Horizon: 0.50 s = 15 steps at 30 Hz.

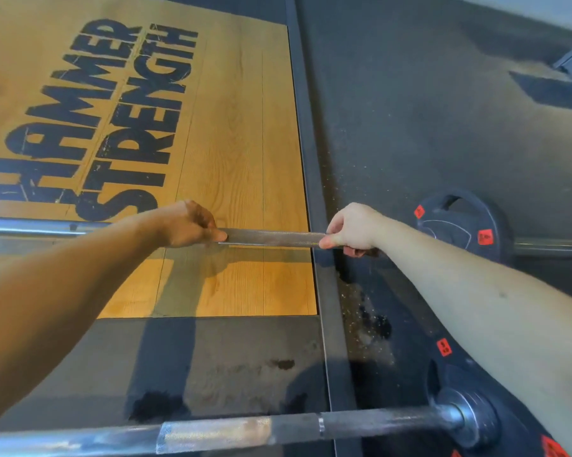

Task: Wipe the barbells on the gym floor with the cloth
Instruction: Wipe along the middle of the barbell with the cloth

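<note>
Barbell nearest the wearer, the near barbell (245,430), lies across the bottom of the view, well short of both grips and untouched. Its shaft is uneven in tone. Its near plate (472,420) sits at the right end on the dark rubber floor (409,110).

Beyond it, both arms reach to the far barbell (271,237). The left hand (185,225) is clenched round the shaft, thumb tip laid along the bar. The right hand (353,230) is likewise wrapped round it, thumb on the near side, fingers curled beneath. A knurled section shows bare between the two grips. A dark scrap (365,253) shows under the right fingers; whether it is the cloth cannot be told, and no cloth is identified elsewhere.

Outboard of the right grip, the far plate (462,225) stands on the rubber. Outboard of the left grip, smooth chrome runs to the frame edge. Past both grips lies the wooden platform (245,127) with black lettering.

Assessment: the far barbell's knurling appears to be the step in hand. Recommended practice:
- Steady the bar with the left hand.
- Keep the cloth fully wrapped under the right palm.
- Draw it along the shaft while turning the bar, so the underside is covered.
- Press firmly, since knurling likely traps grime.

The near barbell looks yet to be wiped.
</note>
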Each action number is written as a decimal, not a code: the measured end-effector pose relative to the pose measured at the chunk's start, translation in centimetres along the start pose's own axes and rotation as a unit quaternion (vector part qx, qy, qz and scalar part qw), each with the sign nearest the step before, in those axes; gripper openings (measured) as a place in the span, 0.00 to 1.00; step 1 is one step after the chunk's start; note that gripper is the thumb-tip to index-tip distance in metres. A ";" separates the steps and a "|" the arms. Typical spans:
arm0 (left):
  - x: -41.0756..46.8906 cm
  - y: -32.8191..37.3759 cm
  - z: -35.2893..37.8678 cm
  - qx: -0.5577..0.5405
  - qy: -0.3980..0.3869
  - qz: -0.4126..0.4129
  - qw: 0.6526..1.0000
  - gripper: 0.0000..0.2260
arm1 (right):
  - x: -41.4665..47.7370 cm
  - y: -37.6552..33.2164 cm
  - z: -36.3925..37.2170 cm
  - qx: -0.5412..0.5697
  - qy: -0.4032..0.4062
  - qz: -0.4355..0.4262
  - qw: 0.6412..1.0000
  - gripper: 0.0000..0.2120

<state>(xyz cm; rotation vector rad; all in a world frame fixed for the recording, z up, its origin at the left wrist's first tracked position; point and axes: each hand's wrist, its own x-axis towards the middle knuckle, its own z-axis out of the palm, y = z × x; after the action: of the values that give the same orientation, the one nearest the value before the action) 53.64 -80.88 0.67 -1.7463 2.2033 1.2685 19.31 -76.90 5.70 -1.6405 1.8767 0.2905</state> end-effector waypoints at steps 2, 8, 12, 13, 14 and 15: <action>-0.9 0.7 1.2 0.115 0.080 -0.028 0.990 0.16 | -1.1 0.0 2.6 0.038 0.090 -0.017 0.995 0.30; -1.9 0.1 2.6 0.032 0.181 0.032 0.982 0.12 | -2.5 -8.3 10.9 0.188 0.207 -0.143 0.949 0.29; -1.8 -0.5 3.4 0.072 0.234 0.086 0.966 0.09 | -0.4 -10.9 13.3 0.135 0.263 -0.203 0.933 0.23; -1.7 -0.7 3.5 0.076 0.240 0.091 0.964 0.09 | -0.1 -10.1 13.3 0.118 0.271 -0.228 0.928 0.23; -1.7 -0.9 3.6 0.078 0.244 0.094 0.962 0.09 | 0.1 -8.9 13.2 0.106 0.276 -0.253 0.921 0.23; -1.6 -1.1 3.7 0.078 0.244 0.092 0.962 0.10 | 0.2 -7.7 13.0 0.096 0.280 -0.277 0.914 0.23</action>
<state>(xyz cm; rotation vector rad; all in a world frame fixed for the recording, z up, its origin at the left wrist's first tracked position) 53.57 -77.36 -1.52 -1.9932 2.6912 0.7079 30.54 -71.55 -2.77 -2.1695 1.6310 -0.6457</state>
